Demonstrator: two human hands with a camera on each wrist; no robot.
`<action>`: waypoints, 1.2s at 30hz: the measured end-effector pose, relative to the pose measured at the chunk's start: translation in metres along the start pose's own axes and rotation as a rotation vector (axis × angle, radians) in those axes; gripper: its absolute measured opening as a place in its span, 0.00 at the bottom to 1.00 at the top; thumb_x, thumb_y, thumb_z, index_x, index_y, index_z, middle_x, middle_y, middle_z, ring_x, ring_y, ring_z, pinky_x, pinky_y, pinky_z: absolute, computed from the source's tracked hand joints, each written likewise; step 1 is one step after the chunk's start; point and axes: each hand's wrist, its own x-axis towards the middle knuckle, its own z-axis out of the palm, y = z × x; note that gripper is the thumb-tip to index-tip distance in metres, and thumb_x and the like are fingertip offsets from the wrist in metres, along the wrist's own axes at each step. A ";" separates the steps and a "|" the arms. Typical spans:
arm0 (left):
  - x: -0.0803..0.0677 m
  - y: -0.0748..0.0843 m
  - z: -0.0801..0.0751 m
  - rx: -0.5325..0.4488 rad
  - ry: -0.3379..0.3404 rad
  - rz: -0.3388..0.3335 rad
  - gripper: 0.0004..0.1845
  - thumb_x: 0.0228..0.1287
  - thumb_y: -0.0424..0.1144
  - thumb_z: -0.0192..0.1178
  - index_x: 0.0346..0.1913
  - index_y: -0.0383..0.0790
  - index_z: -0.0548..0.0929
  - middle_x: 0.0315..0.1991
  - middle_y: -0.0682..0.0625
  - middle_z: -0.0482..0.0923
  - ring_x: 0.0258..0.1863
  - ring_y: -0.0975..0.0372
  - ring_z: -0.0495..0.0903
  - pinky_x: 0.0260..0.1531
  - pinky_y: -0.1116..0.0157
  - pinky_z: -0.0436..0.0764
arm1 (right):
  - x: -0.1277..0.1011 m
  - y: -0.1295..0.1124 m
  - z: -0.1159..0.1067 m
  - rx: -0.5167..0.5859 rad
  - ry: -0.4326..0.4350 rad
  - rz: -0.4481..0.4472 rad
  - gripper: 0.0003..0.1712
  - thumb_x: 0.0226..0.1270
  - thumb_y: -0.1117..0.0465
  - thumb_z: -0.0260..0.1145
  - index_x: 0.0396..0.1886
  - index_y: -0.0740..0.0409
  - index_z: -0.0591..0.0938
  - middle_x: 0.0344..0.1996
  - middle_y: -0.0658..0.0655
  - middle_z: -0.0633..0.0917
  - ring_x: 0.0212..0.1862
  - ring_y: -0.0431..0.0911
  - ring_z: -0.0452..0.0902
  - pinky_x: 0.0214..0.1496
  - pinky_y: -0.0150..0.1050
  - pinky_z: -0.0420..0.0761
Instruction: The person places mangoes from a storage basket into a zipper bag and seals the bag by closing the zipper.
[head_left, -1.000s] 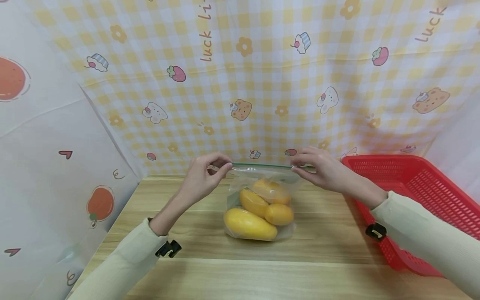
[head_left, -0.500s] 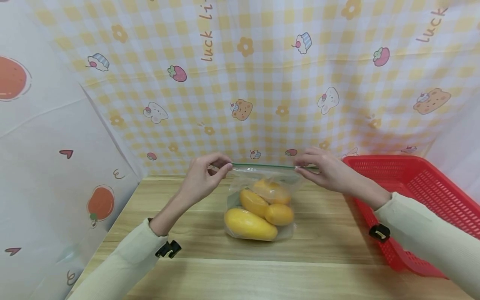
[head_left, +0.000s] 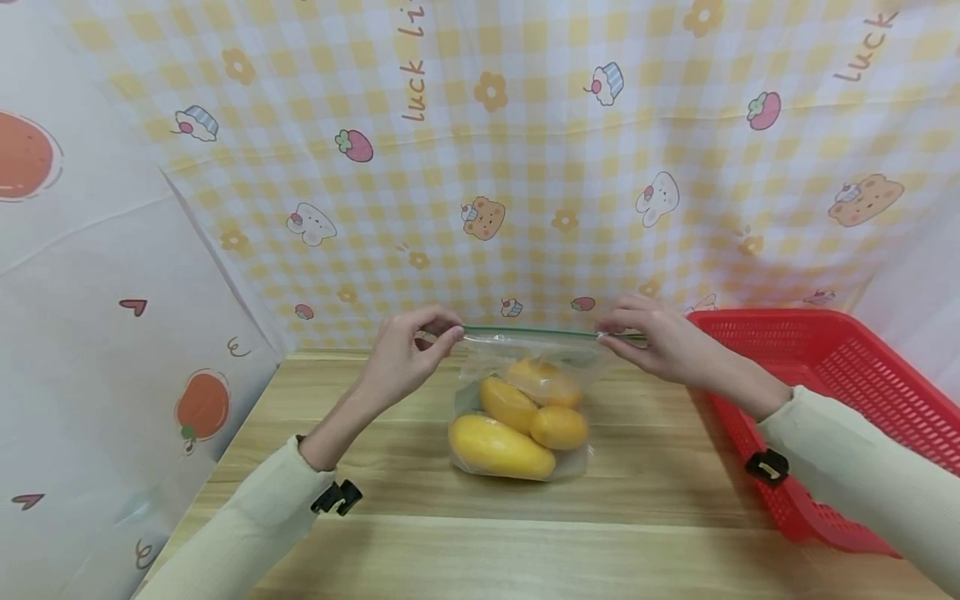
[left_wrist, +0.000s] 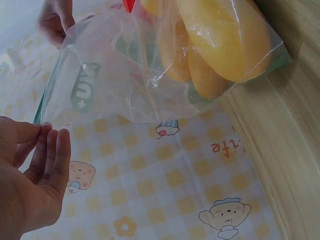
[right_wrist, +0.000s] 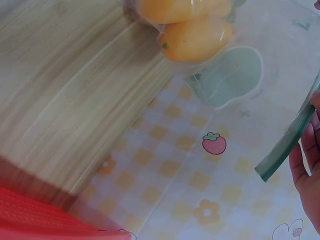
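Observation:
A clear zip bag (head_left: pixel 468 383) stands on the wooden table with several yellow mangoes (head_left: pixel 502 448) inside. Along its top runs a green zip strip (head_left: pixel 525 331), stretched between both hands. My left hand (head_left: pixel 411 346) pinches the strip's left end between thumb and index finger. Farther right, my right hand (head_left: pixel 656 337) pinches the strip near its right end, where a small white slider shows at the fingertips. In the right wrist view, the strip's free end (right_wrist: pixel 280 152) sticks out past the right fingers (right_wrist: pixel 310 160). Green print (left_wrist: pixel 85 87) marks the bag in the left wrist view.
A red plastic basket (head_left: pixel 806 321) with perforated sides stands at the right of the table (head_left: pixel 360 542), partly under the right forearm. Behind the bag hangs a yellow checked cloth (head_left: pixel 420 200). White printed cloth (head_left: pixel 82 317) covers the left side.
My right hand has slid to the right along the green strip, the slider moving with its fingertips. My left hand and the bag of mangoes have stayed in place.

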 end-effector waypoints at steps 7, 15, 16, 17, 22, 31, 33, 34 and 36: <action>0.000 -0.002 0.000 0.012 0.005 -0.001 0.02 0.71 0.32 0.65 0.41 0.38 0.87 0.33 0.51 0.86 0.28 0.63 0.83 0.29 0.64 0.87 | -0.005 0.003 -0.002 -0.007 -0.024 0.021 0.14 0.55 0.73 0.78 0.40 0.58 0.87 0.35 0.46 0.83 0.37 0.41 0.77 0.32 0.42 0.82; -0.001 -0.002 -0.001 0.015 0.005 0.001 0.02 0.71 0.32 0.65 0.41 0.38 0.87 0.33 0.53 0.85 0.29 0.62 0.83 0.30 0.64 0.87 | -0.010 0.004 -0.004 -0.026 -0.038 0.060 0.14 0.56 0.72 0.78 0.42 0.59 0.88 0.35 0.46 0.83 0.37 0.41 0.76 0.31 0.38 0.80; -0.001 -0.003 -0.001 0.017 0.004 0.000 0.02 0.71 0.32 0.65 0.41 0.38 0.87 0.33 0.53 0.85 0.29 0.62 0.83 0.30 0.64 0.87 | -0.011 0.005 -0.004 -0.028 -0.038 0.063 0.14 0.56 0.72 0.78 0.42 0.59 0.88 0.35 0.46 0.83 0.37 0.41 0.76 0.31 0.38 0.80; -0.001 -0.003 -0.001 0.018 0.002 -0.002 0.02 0.71 0.32 0.65 0.42 0.38 0.87 0.33 0.53 0.85 0.29 0.62 0.83 0.30 0.64 0.87 | -0.011 0.005 -0.004 -0.027 -0.039 0.066 0.14 0.56 0.72 0.78 0.42 0.59 0.88 0.35 0.47 0.83 0.37 0.41 0.77 0.31 0.37 0.80; -0.002 -0.002 -0.002 0.026 -0.005 -0.007 0.02 0.71 0.32 0.65 0.42 0.38 0.87 0.33 0.53 0.86 0.29 0.63 0.83 0.30 0.64 0.87 | -0.012 0.006 -0.004 -0.024 -0.039 0.068 0.14 0.56 0.72 0.78 0.42 0.59 0.88 0.36 0.46 0.84 0.37 0.40 0.76 0.31 0.39 0.80; -0.003 -0.003 -0.003 0.031 -0.004 0.001 0.03 0.71 0.32 0.65 0.42 0.38 0.87 0.34 0.52 0.86 0.31 0.62 0.84 0.31 0.64 0.87 | -0.015 0.006 -0.008 -0.012 -0.032 0.055 0.17 0.54 0.74 0.78 0.43 0.59 0.88 0.38 0.48 0.84 0.39 0.41 0.78 0.30 0.34 0.84; -0.003 -0.005 -0.004 0.033 -0.005 0.000 0.03 0.72 0.32 0.64 0.42 0.38 0.87 0.35 0.52 0.86 0.31 0.61 0.84 0.31 0.63 0.87 | -0.017 0.006 -0.011 0.001 -0.032 0.055 0.18 0.53 0.75 0.78 0.44 0.59 0.88 0.39 0.49 0.85 0.39 0.42 0.79 0.30 0.32 0.85; -0.004 -0.005 -0.004 0.033 -0.005 -0.003 0.03 0.72 0.33 0.64 0.42 0.38 0.87 0.34 0.52 0.86 0.31 0.61 0.84 0.31 0.63 0.87 | -0.018 0.007 -0.013 0.004 -0.033 0.055 0.19 0.52 0.75 0.78 0.44 0.59 0.88 0.40 0.49 0.85 0.39 0.42 0.80 0.30 0.32 0.85; -0.004 -0.007 -0.006 0.035 -0.003 -0.010 0.03 0.73 0.33 0.64 0.42 0.38 0.87 0.34 0.52 0.85 0.32 0.59 0.83 0.30 0.62 0.87 | -0.021 0.010 -0.016 -0.007 -0.031 0.052 0.19 0.51 0.76 0.79 0.44 0.60 0.88 0.40 0.51 0.85 0.39 0.43 0.82 0.32 0.32 0.86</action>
